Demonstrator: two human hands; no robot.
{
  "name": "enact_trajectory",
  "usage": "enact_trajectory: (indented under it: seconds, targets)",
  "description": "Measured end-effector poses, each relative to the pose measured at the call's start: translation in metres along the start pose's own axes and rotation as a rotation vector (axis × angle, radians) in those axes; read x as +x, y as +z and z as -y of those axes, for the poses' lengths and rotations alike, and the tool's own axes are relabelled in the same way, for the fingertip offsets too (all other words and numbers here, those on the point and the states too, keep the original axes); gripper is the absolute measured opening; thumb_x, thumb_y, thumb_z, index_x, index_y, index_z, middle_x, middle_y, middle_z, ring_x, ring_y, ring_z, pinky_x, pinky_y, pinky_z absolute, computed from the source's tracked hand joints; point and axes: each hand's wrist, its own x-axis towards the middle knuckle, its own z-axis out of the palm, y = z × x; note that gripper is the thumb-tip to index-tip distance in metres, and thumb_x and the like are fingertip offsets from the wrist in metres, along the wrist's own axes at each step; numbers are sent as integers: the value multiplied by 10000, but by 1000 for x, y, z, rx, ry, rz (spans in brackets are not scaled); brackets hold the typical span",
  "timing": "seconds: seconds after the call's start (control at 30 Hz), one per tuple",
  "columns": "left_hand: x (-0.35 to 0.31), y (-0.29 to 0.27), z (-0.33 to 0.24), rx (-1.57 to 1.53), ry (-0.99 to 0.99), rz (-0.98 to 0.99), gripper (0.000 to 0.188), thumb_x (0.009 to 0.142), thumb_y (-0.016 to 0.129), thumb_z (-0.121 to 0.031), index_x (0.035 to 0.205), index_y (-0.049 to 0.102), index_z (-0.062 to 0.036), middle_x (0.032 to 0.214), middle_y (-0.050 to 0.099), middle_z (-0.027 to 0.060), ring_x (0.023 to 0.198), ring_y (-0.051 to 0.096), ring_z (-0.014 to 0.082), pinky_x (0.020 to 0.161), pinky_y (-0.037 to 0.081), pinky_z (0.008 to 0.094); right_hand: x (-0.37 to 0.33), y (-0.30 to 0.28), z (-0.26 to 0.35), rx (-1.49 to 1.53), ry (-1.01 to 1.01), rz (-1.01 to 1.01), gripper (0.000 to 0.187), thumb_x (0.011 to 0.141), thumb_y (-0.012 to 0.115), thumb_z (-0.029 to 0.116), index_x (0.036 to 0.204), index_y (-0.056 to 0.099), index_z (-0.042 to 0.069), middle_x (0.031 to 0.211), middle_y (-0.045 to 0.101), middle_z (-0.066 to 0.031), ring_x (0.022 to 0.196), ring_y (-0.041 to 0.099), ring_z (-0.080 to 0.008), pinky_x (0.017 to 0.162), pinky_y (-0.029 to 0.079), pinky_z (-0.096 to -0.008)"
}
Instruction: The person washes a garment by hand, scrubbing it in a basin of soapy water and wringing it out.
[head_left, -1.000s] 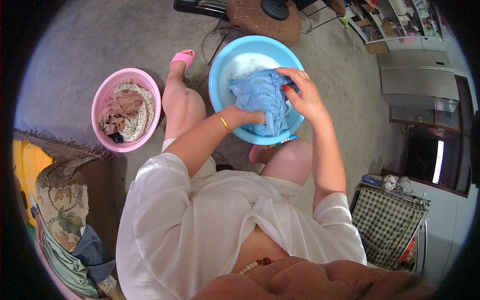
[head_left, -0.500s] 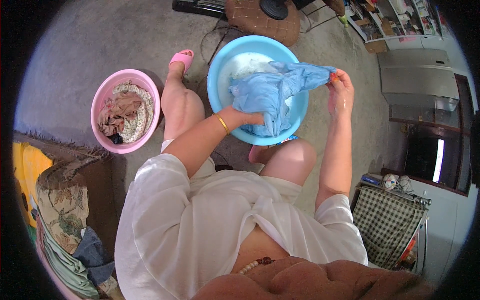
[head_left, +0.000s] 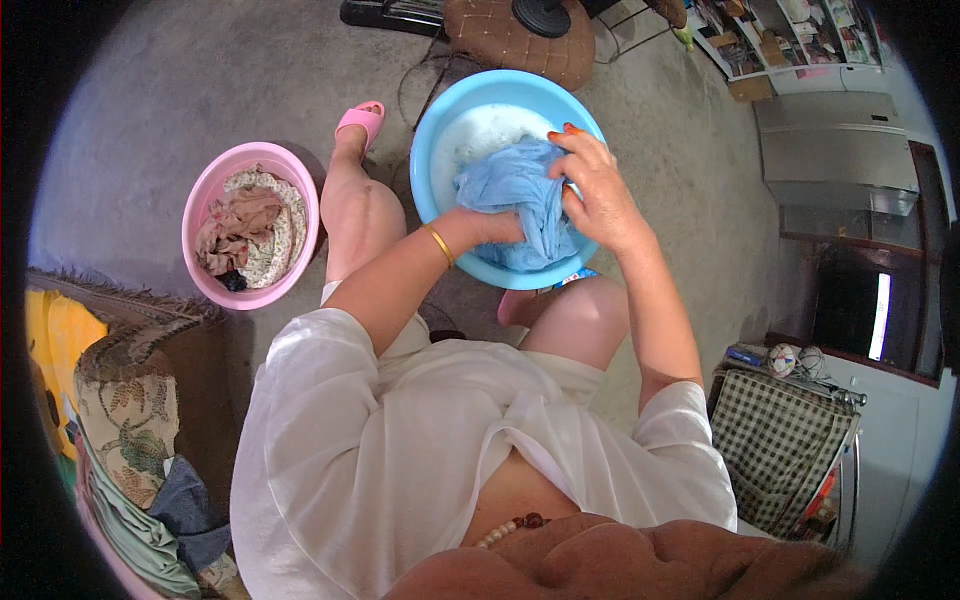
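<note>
A light blue basin (head_left: 424,160) with foamy water (head_left: 490,125) stands between my knees. Wet blue cloth (head_left: 505,178) lies bunched inside it, part of it draped over my left hand (head_left: 488,227). That hand is closed on the cloth at the basin's near side, its fingertips partly covered by the folds. My right hand (head_left: 600,195) is over the basin's right side, against the bunched cloth. Its fingers are bent but spread apart, and no fold is plainly gripped between them.
To the left, a pink basin (head_left: 196,200) holds crumpled brown and patterned clothes (head_left: 255,225). A brown cushioned seat (head_left: 515,40) is just beyond the blue basin. A fabric-covered sofa (head_left: 125,420) stands at lower left, and a checkered folding item (head_left: 775,440) at right.
My right hand has come left and inward from beyond the basin's right rim. The stretched end of blue cloth it held is now gathered in the basin. My left hand stays about where it was.
</note>
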Motion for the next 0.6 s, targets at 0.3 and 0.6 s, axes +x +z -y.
enact_trajectory:
  seconds: [0.3,0.6]
  targets:
    - [5,-4,21,-295,-255,-255,688,780,585,-400,1304,353,-19,1346,358,129,1235,323,220,1042,224,327,-46,-47,-38,118,108,-159,145,538,506,15,672,453,29,1104,557,-124,1130,443,-351,943,347,-432]
    - [-6,-11,27,-289,-227,-174,533,792,578,-348,1210,472,-35,1250,458,103,1160,401,211,983,302,307,-84,-1,-1,377,66,384,207,578,491,75,776,512,15,938,568,-136,991,511,-314,838,399,-395]
